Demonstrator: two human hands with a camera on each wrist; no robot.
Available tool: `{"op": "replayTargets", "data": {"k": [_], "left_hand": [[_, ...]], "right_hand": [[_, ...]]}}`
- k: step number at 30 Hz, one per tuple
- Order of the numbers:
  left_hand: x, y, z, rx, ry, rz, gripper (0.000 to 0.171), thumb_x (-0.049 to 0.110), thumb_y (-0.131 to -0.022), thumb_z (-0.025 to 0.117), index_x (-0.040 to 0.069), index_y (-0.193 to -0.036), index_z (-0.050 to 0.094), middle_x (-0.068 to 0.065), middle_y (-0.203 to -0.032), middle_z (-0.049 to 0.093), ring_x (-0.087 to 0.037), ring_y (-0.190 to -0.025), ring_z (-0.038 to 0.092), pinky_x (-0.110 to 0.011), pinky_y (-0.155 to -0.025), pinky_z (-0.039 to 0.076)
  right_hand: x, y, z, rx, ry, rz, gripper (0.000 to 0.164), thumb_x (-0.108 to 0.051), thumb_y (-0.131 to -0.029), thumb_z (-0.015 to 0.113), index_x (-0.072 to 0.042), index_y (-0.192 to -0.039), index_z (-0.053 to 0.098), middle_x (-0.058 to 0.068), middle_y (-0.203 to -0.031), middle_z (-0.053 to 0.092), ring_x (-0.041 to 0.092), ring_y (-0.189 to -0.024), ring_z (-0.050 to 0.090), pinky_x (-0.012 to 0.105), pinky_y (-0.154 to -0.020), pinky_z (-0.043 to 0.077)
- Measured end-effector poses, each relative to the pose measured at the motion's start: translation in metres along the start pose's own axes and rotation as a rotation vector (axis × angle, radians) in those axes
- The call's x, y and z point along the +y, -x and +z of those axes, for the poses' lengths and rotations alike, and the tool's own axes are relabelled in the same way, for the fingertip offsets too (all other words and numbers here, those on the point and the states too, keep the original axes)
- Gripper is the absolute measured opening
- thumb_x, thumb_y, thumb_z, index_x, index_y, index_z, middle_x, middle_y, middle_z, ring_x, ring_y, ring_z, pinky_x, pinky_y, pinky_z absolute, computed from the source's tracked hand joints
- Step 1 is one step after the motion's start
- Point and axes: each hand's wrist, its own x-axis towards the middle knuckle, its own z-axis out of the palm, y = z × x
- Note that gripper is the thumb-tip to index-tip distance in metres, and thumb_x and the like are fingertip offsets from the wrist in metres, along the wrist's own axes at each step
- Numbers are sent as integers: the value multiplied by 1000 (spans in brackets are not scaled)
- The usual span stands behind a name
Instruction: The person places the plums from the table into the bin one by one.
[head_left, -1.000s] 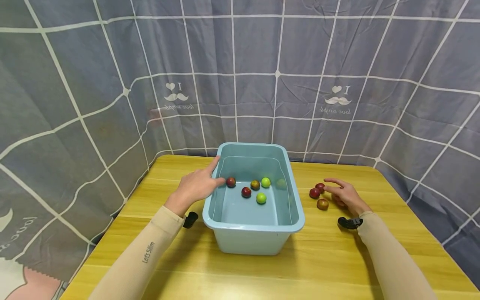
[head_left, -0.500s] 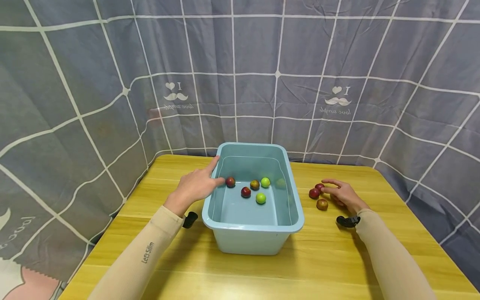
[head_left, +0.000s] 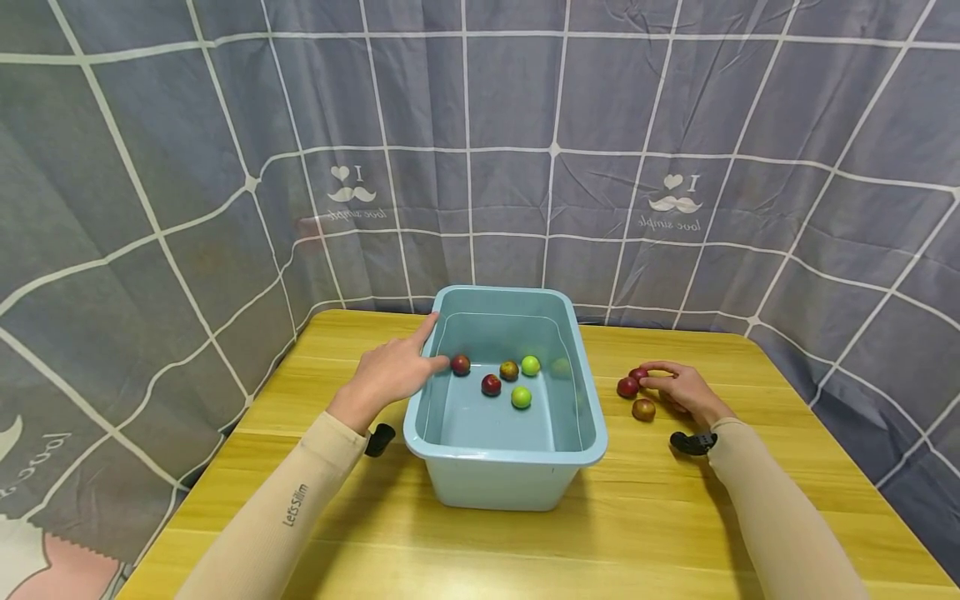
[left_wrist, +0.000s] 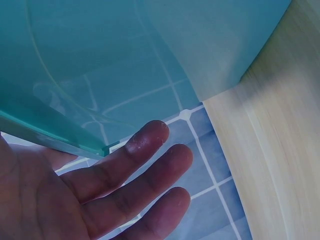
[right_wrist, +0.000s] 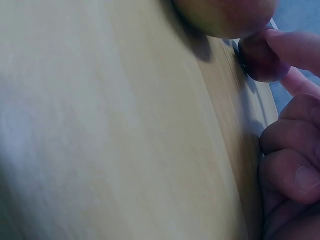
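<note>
A pale blue plastic tub (head_left: 510, 457) stands on the table, with several small fruits inside: dark red ones such as the plum (head_left: 491, 384), and two green ones (head_left: 521, 397). My left hand (head_left: 392, 371) rests at the tub's left rim, thumb tip over the edge, forefinger stretched along it. In the left wrist view the other fingers (left_wrist: 172, 162) extend loosely below the rim. Right of the tub, my right hand (head_left: 688, 392) pinches a dark red plum (right_wrist: 262, 59) between thumb and forefinger, its other fingers curled. Close by lie another red plum (head_left: 627, 387) and a brownish-red one (head_left: 643, 409).
The yellow wood-grain table (head_left: 495, 554) carries the tub in its middle. A grey curtain (head_left: 510, 92) with white grid lines hangs behind the table and along both sides. Black straps sit at both wrists, the right one (head_left: 692, 443) close above the tabletop.
My right hand has moved slightly left, and its thumb and forefinger have closed round the far red plum. The left hand and the tub stay almost as they were.
</note>
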Motion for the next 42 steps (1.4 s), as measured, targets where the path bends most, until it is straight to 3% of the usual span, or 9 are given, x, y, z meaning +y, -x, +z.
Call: {"op": "replayTargets", "data": {"k": [22, 29, 42], "left_hand": [[1, 2, 2, 11, 2, -7, 82, 55, -95, 49, 33, -163, 10, -17, -139, 61, -36, -108, 65, -38, -61, 45], [1, 3, 0, 13, 9, -3, 81, 54, -95, 49, 33, -163, 10, -17, -137, 62, -34, -102, 66, -38, -59, 44], [0, 2, 0, 19, 8, 7, 81, 53, -95, 49, 32, -164, 11, -16, -140, 60, -36, -108, 65, -38, -62, 46]], "right_hand": [[-4, 12, -5, -2, -50, -15, 59, -40, -94, 70, -3, -137, 55, -6, -51, 37, 11, -43, 31, 28, -43, 30], [-25, 13, -9, 43, 88, -65, 60, -47, -91, 71, -5, -132, 61, -9, -50, 34, 11, -45, 32, 28, -46, 31], [-75, 17, -11, -27, 70, -202, 51, -39, -95, 69, -1, -129, 59, -8, -50, 29, 9, -44, 23, 32, -45, 25]]}}
